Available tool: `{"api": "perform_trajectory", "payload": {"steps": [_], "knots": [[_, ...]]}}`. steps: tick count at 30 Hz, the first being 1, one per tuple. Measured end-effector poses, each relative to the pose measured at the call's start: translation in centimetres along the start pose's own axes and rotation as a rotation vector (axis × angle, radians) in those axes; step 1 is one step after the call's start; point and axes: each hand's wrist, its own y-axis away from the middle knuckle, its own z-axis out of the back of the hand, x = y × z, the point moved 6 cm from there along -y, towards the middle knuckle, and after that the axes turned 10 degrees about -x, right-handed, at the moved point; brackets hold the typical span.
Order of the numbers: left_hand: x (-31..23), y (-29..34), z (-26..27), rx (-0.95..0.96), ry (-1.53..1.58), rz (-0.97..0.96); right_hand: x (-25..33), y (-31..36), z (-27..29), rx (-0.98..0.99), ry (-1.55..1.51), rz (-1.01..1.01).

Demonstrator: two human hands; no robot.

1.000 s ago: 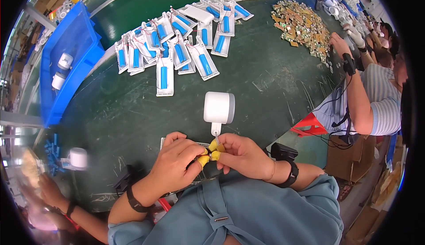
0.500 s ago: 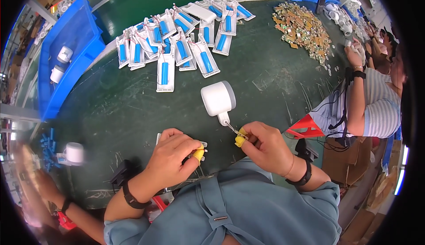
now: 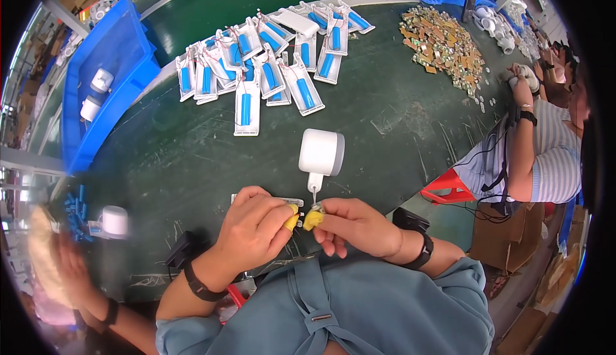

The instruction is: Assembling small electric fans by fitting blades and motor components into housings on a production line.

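My left hand (image 3: 253, 226) is closed on a white casing (image 3: 296, 202) at the near side of the bench, and mostly covers it. Yellow covers wrap fingertips of both hands. My right hand (image 3: 359, 226) pinches a small circuit board (image 3: 316, 207) close beside the left fingertips; the fingers partly hide it. From there thin wires run up to the neck of a round white lamp head (image 3: 319, 152) with a grey rim, which lies on the bench. Beyond it is a group of white casings (image 3: 247, 108) with blue cylindrical cells and red wires.
A heap of small circuit boards (image 3: 443, 47) lies at the far right. On the left stands a blue bin (image 3: 112, 121) holding white parts. Loose blue cells (image 3: 77, 214) and another white lamp head (image 3: 114, 221) lie near a co-worker's blurred hand (image 3: 76, 268). Another person (image 3: 555, 143) sits at right.
My right hand has moved left with the circuit board, up to my left hand. The lamp head has turned and shifted slightly right and nearer. The left co-worker's arm has moved.
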Motion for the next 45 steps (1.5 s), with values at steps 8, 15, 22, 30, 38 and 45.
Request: {"api": "perform_trajectory", "payload": {"steps": [8,15,22,30,38,45], "knots": [[-0.4,-0.1,-0.2,0.058,0.047,0.036,-0.2,-0.6,-0.5,0.001,-0.034,0.029],[1.6,0.6,-0.4,0.093,0.243,0.300,-0.2,-0.6,-0.6,-0.083,-0.067,0.096],[1.9,0.8,-0.4,0.102,0.240,0.318,0.3,0.8,0.7,-0.194,-0.017,0.225],[-0.3,0.0,0.0,0.048,0.043,0.007,-0.3,-0.1,-0.9,0.078,-0.218,-0.050],[1.4,0.8,-0.9,0.117,0.239,0.291,-0.1,-0.3,-0.6,-0.154,0.130,0.267],[2.1,0.9,-0.4,0.093,0.233,0.410,-0.6,-0.1,-0.4,-0.046,0.018,0.169]]}}
